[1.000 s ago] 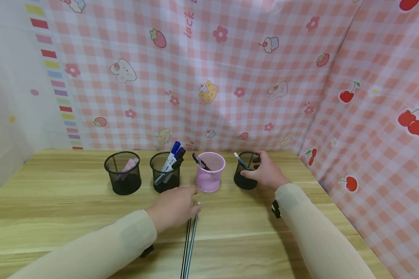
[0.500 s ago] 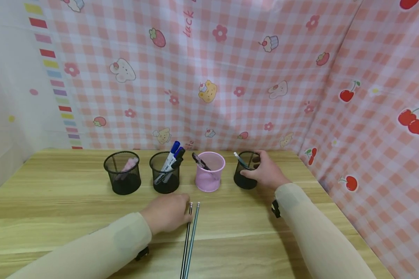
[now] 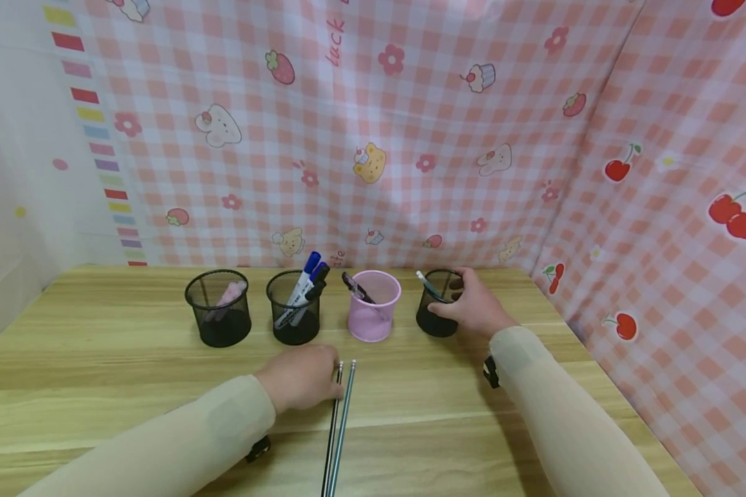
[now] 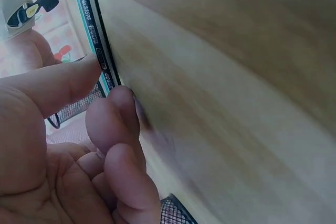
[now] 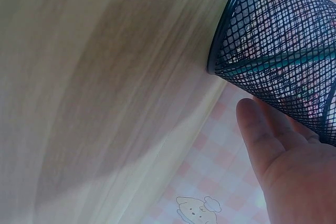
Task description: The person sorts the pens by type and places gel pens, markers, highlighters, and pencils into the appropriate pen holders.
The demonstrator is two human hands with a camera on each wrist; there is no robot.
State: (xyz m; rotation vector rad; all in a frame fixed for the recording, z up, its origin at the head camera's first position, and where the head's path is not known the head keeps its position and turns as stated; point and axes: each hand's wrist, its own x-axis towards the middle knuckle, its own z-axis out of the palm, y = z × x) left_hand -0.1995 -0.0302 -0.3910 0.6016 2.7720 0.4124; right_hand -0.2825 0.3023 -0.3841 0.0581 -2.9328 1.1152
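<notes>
Two long pencils, a black one [image 3: 332, 433] and a dark green one [image 3: 344, 421], lie side by side on the table, white-tipped ends away from me. My left hand [image 3: 301, 376] pinches the black pencil near its far end; in the left wrist view, thumb and curled fingers [image 4: 113, 121] meet at the pencils' edge. At the right, my right hand [image 3: 475, 304] grips a black mesh pen cup [image 3: 436, 323], thumb in front and fingers behind. A green pencil [image 3: 432, 286] leans inside that cup and shows through the mesh in the right wrist view.
Left of the held cup stand a pink mesh cup [image 3: 371, 328] with a black pen, a black mesh cup [image 3: 295, 328] with several markers, and another black cup [image 3: 225, 328] with pink items. A pink checked cloth [image 3: 373, 103] hangs behind the wooden table [image 3: 99, 386].
My left hand has drawn back left from over both pencils to the black one's far end, then shifted slightly right. The right hand and its cup have stayed put.
</notes>
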